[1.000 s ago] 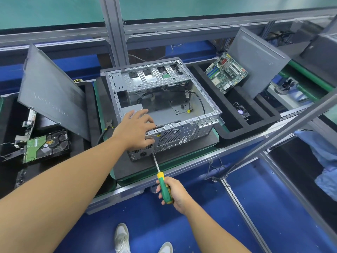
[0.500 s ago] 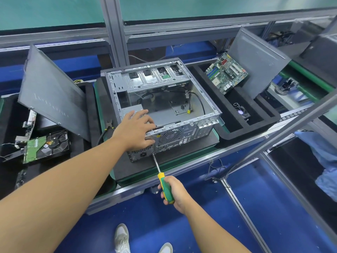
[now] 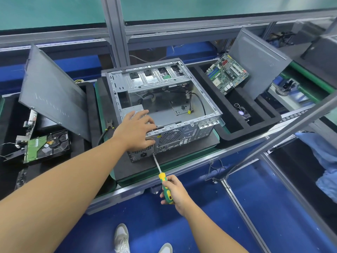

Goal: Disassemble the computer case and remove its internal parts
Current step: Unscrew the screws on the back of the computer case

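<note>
An open grey computer case [image 3: 204,105] lies on its side on a dark mat, its rear panel facing me. Its power supply [image 3: 133,109] sits in the near left corner. My left hand [image 3: 135,129] rests on that corner, fingers over the power supply and thumb on the rear panel. My right hand [image 3: 174,193] grips the green and yellow handle of a screwdriver [image 3: 158,166]. Its tip touches the rear panel just right of the power socket. Loose black cables [image 3: 197,99] lie inside the case.
A side panel [image 3: 52,94] leans at the left above a hard drive [image 3: 48,146]. Pliers [image 3: 107,128] lie left of the case. At the right, a black foam tray [image 3: 262,123] holds a motherboard [image 3: 227,73], a small fan [image 3: 243,112] and another leaning panel [image 3: 259,61].
My right hand has shifted slightly on the screwdriver handle; the tip stays on the rear panel. My left hand stays on the case corner.
</note>
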The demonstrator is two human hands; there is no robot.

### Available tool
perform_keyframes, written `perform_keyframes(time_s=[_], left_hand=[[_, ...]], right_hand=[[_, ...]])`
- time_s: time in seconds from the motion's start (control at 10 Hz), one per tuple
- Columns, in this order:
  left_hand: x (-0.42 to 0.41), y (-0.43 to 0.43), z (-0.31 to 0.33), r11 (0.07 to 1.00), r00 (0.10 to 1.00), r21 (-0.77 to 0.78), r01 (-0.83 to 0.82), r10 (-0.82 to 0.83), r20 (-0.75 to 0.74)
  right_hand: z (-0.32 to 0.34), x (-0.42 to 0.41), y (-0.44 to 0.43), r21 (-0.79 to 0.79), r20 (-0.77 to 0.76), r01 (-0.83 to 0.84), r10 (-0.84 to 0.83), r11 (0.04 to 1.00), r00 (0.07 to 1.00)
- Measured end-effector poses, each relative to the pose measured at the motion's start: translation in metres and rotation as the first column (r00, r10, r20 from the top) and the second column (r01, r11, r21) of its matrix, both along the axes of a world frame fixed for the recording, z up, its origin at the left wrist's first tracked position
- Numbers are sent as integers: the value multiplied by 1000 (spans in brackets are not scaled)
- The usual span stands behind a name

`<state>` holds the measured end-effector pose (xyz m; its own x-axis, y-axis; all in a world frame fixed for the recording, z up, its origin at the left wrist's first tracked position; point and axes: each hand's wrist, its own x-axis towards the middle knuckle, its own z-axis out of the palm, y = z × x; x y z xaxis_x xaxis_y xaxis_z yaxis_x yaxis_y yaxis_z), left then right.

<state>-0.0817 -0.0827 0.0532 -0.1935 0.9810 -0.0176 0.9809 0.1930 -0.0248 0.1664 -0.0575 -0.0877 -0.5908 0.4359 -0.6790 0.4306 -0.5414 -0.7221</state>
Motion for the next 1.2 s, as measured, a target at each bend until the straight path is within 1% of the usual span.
perform_keyframes(time_s=[0.2, 0.3, 0.4, 0.5, 0.6, 0.7, 0.9, 1.0, 1.1, 1.2], left_hand=[[0, 0, 0, 1000, 1000, -3, 1, -1, 0], [0, 0, 0, 1000, 1000, -6, 1, -1, -2], [0, 0, 0, 1000, 1000, -10, 0, 0, -1], [0, 0, 0, 1000, 1000, -6, 1, -1, -1], [0, 0, -1, 1000, 1000, -4, 3, -3, -2], [-1, 0, -1, 1000, 1000, -2, 2, -2, 4], [0, 0, -1, 1000, 1000, 2, 5, -5, 1], [0, 0, -1, 1000, 1000, 1, 4, -4, -10], [0, 0, 0, 1000, 1000, 3, 3, -3, -15], [0, 0, -1, 1000, 1000, 7, 4, -4, -13]], right_hand=[[3, 0, 2, 36, 3, -13, 13, 999, 1000], [4, -5, 1, -53, 13, 35, -35, 998, 999], [4, -8, -1, -129, 29, 24, -20, 991, 999], [3, -7, -2, -76, 29, -51, 53, 996, 998], [1, -3, -2, 23, 3, -53, 53, 998, 999], [-1, 0, 1, 37, -30, -11, 12, 999, 999], [0, 7, 3, 25, -54, -1, 2, 1000, 999], [1, 9, 3, 47, -52, 26, -23, 999, 998], [3, 8, 3, 70, -46, 19, -16, 997, 999], [5, 6, 4, 59, -34, -10, 12, 998, 999]])
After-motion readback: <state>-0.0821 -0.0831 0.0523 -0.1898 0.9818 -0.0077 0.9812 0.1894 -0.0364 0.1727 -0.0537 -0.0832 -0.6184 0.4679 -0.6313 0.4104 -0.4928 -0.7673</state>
